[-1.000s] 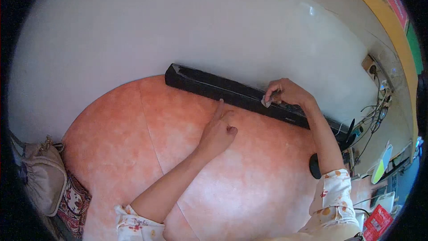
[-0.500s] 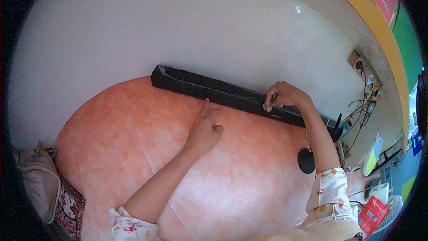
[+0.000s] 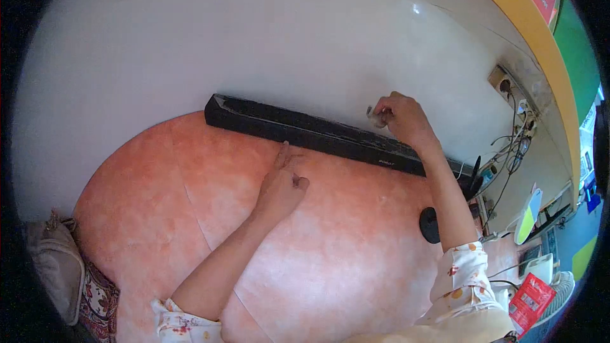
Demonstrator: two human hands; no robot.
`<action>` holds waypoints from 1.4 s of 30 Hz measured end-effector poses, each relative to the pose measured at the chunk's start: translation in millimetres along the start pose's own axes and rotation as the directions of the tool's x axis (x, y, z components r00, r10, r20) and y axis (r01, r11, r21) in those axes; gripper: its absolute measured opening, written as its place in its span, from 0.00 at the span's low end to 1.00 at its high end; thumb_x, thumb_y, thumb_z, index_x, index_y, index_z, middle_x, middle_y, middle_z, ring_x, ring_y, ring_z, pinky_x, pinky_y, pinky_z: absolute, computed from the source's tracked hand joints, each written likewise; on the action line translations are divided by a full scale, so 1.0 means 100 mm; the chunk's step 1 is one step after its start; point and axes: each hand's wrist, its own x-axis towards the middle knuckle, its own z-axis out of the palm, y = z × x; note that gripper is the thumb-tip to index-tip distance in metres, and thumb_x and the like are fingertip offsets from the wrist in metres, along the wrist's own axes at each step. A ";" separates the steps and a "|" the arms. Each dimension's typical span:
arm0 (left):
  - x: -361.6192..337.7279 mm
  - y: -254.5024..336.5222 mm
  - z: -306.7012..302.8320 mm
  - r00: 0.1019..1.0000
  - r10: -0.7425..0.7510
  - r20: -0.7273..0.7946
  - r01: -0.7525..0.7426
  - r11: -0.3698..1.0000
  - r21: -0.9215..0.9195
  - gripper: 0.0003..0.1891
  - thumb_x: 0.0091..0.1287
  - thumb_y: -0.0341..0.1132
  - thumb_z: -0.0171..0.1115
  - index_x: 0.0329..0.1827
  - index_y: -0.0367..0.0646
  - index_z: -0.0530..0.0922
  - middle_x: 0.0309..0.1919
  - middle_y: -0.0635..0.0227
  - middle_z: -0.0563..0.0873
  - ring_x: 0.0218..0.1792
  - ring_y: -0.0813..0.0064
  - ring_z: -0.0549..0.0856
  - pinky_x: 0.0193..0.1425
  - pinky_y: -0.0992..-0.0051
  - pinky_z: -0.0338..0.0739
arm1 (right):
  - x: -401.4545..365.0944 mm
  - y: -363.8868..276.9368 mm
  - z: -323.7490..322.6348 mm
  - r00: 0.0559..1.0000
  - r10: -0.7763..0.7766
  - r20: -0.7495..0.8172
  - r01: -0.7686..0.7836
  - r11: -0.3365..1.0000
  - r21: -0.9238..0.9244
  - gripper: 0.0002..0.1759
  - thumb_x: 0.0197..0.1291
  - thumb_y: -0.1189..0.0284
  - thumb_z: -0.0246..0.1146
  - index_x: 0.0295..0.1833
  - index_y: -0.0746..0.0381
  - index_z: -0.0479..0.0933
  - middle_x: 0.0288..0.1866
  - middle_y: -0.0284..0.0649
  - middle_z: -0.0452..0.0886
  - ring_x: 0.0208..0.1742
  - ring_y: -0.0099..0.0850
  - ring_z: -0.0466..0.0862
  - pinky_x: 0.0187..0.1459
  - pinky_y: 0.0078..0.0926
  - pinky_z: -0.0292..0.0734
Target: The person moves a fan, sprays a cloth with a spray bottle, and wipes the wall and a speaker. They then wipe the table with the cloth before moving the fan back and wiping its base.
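Note:
A long black bar-shaped device [image 3: 305, 133] lies along the wall at the back of the orange marbled table [image 3: 343, 228]. My left hand [image 3: 283, 187] rests near its front edge, index finger extended towards it and the other fingers partly curled. Above the right part of the bar, apart from it, my right hand [image 3: 403, 117] pinches a small pale piece [image 3: 377, 118], perhaps cloth or tissue.
A round black disc [image 3: 429, 225] lies at the right. Beyond it are a power socket [image 3: 502, 79] with tangled cables, a red packet [image 3: 532, 302] and a white fan [image 3: 562, 292]. A grey bag [image 3: 57, 267] sits at the left edge.
My right hand has lifted off the bar, up towards the wall, with the pale piece still in its fingers. My left hand keeps its place at the bar's front edge.

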 end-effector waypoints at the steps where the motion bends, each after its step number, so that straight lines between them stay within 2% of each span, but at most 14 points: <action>1: -0.01 0.02 0.00 0.999 -0.034 0.018 0.035 0.999 -0.042 0.21 0.57 0.25 0.59 0.57 0.39 0.78 0.73 0.49 0.64 0.60 0.58 0.80 0.53 0.67 0.79 | -0.02 -0.01 0.03 0.999 0.039 -0.025 -0.040 0.999 -0.034 0.07 0.55 0.70 0.62 0.38 0.57 0.83 0.40 0.48 0.83 0.41 0.49 0.84 0.46 0.47 0.78; 5: -0.05 0.08 -0.04 0.998 -0.060 0.029 0.062 0.996 -0.059 0.22 0.57 0.25 0.59 0.57 0.39 0.78 0.73 0.48 0.63 0.59 0.57 0.81 0.53 0.68 0.79 | -0.17 0.18 0.28 0.951 0.310 0.025 -0.291 0.915 -0.281 0.09 0.58 0.70 0.61 0.40 0.63 0.82 0.41 0.53 0.83 0.44 0.51 0.84 0.49 0.48 0.78; 11: -0.05 -0.02 0.02 0.999 0.037 -0.022 -0.036 0.999 0.020 0.23 0.57 0.25 0.59 0.58 0.38 0.77 0.73 0.45 0.61 0.60 0.57 0.80 0.52 0.70 0.79 | -0.30 0.22 0.51 0.904 0.428 0.027 -0.424 0.902 -0.083 0.11 0.55 0.69 0.62 0.36 0.66 0.82 0.34 0.53 0.84 0.40 0.52 0.84 0.48 0.44 0.78; 21: -0.04 -0.07 0.07 0.995 0.089 -0.050 -0.083 0.990 0.118 0.21 0.57 0.25 0.59 0.57 0.38 0.76 0.72 0.50 0.65 0.69 0.57 0.72 0.58 0.70 0.77 | 0.09 -0.56 0.67 0.974 0.225 -0.023 -0.202 0.912 0.356 0.11 0.53 0.70 0.60 0.36 0.64 0.83 0.37 0.54 0.84 0.42 0.56 0.83 0.48 0.49 0.77; 24: -0.06 0.10 -0.05 0.999 -0.041 0.032 0.041 0.999 0.003 0.21 0.58 0.27 0.60 0.57 0.39 0.76 0.71 0.52 0.66 0.71 0.56 0.67 0.66 0.67 0.72 | 0.50 -0.94 0.77 0.994 0.110 -0.012 -0.094 0.900 0.425 0.12 0.53 0.67 0.60 0.34 0.65 0.84 0.37 0.55 0.84 0.42 0.56 0.83 0.49 0.48 0.77; 27: -0.06 0.06 -0.04 0.999 0.018 0.036 -0.015 0.995 -0.097 0.22 0.59 0.30 0.59 0.59 0.36 0.74 0.69 0.37 0.63 0.68 0.47 0.69 0.68 0.61 0.69 | 0.92 -1.29 0.92 0.991 -0.069 -0.117 0.114 0.890 0.441 0.13 0.50 0.68 0.61 0.32 0.67 0.83 0.35 0.56 0.83 0.40 0.57 0.84 0.47 0.49 0.78; 29: -0.06 0.00 0.02 0.998 0.066 -0.016 -0.066 0.997 0.034 0.22 0.59 0.31 0.60 0.58 0.35 0.74 0.68 0.44 0.68 0.68 0.52 0.70 0.69 0.62 0.67 | 1.22 -1.57 0.97 0.990 -0.140 0.017 0.114 0.866 0.487 0.14 0.48 0.69 0.61 0.30 0.71 0.82 0.35 0.61 0.83 0.39 0.57 0.84 0.46 0.49 0.79; 31: -0.06 0.01 0.03 0.995 0.085 -0.044 -0.083 0.996 0.043 0.22 0.60 0.32 0.61 0.57 0.34 0.74 0.66 0.47 0.72 0.68 0.55 0.71 0.69 0.62 0.67 | 1.45 -1.90 0.94 0.986 -0.150 0.078 0.093 0.866 0.491 0.15 0.45 0.71 0.61 0.32 0.74 0.81 0.38 0.64 0.82 0.41 0.57 0.84 0.47 0.49 0.80; 33: -0.08 0.09 -0.02 0.996 0.068 -0.055 -0.072 0.995 -0.069 0.22 0.61 0.33 0.62 0.58 0.33 0.74 0.63 0.46 0.74 0.66 0.54 0.73 0.69 0.61 0.67 | 1.74 -2.14 1.20 0.998 -0.064 0.016 0.046 0.854 0.518 0.13 0.46 0.66 0.66 0.27 0.67 0.83 0.31 0.55 0.84 0.35 0.48 0.86 0.43 0.41 0.80; 36: -0.03 0.13 -0.06 0.990 -0.056 0.130 0.060 0.998 -0.033 0.23 0.62 0.36 0.64 0.59 0.36 0.75 0.60 0.48 0.78 0.66 0.56 0.73 0.69 0.63 0.67 | 1.93 -2.41 1.19 0.989 -0.117 0.090 0.047 0.827 0.561 0.17 0.46 0.72 0.61 0.39 0.75 0.80 0.38 0.62 0.83 0.41 0.58 0.84 0.48 0.49 0.80; 38: -0.05 0.05 -0.04 0.985 -0.052 0.167 0.068 0.994 -0.089 0.20 0.62 0.37 0.64 0.55 0.36 0.76 0.57 0.49 0.79 0.61 0.58 0.77 0.65 0.63 0.71 | 1.91 -2.56 1.22 0.996 -0.075 -0.056 0.093 0.802 0.590 0.15 0.46 0.72 0.62 0.38 0.73 0.80 0.38 0.63 0.83 0.44 0.57 0.84 0.51 0.47 0.79; 39: -0.06 0.01 -0.02 0.980 -0.041 0.194 0.066 0.991 -0.120 0.19 0.62 0.38 0.64 0.53 0.36 0.76 0.56 0.50 0.80 0.59 0.58 0.78 0.62 0.64 0.73 | 1.89 -2.63 1.15 0.994 -0.111 0.010 0.085 0.814 0.574 0.15 0.47 0.72 0.62 0.38 0.73 0.79 0.40 0.62 0.83 0.46 0.56 0.83 0.52 0.47 0.79; 40: -0.09 0.03 -0.02 0.992 0.019 0.125 -0.004 0.993 -0.119 0.18 0.62 0.37 0.64 0.52 0.36 0.77 0.54 0.51 0.81 0.58 0.59 0.79 0.61 0.64 0.73 | 1.94 -2.67 1.20 0.987 -0.138 0.076 0.073 0.828 0.555 0.15 0.48 0.72 0.62 0.39 0.72 0.79 0.41 0.62 0.82 0.48 0.56 0.83 0.53 0.47 0.78; 42: -0.16 0.06 -0.03 0.990 0.141 -0.017 -0.142 0.984 -0.108 0.16 0.62 0.37 0.65 0.49 0.38 0.78 0.50 0.52 0.83 0.56 0.61 0.80 0.59 0.64 0.74 | 1.84 -2.76 1.23 0.989 -0.117 -0.090 0.147 0.826 0.544 0.14 0.51 0.72 0.62 0.40 0.70 0.79 0.41 0.60 0.82 0.48 0.53 0.83 0.52 0.47 0.78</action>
